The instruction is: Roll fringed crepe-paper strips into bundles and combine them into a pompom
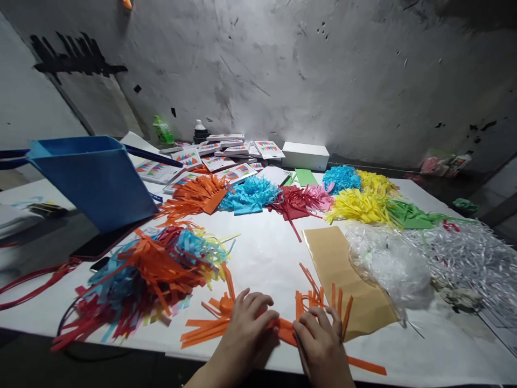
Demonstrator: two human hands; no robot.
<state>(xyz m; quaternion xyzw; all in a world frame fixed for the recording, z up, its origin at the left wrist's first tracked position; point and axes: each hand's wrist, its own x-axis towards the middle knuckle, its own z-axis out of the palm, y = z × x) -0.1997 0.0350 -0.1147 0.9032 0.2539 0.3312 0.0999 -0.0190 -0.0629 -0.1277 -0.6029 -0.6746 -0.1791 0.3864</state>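
An orange fringed paper strip [287, 331] lies at the near edge of the table, its cut ends fanning out to the left and upward. My left hand [251, 319] curls over its left part, fingers bent and pressing on the band. Just to the right, my right hand [322, 338] pinches the same band between thumb and fingers, with fringe sticking up behind the knuckles. The paper under both palms is hidden. Left of my hands sits a pile of mixed fringed paper tassels [155, 269] in orange, blue, red and yellow.
A sheet of brown paper [329, 253] and a clear plastic bag [390, 264] lie to the right, beside silvery shredded strips [476, 258]. Coloured fringe bundles [250, 195] form a row farther back. Behind them are printed packs [238, 150], a white box [306, 156] and a blue bin [91, 178].
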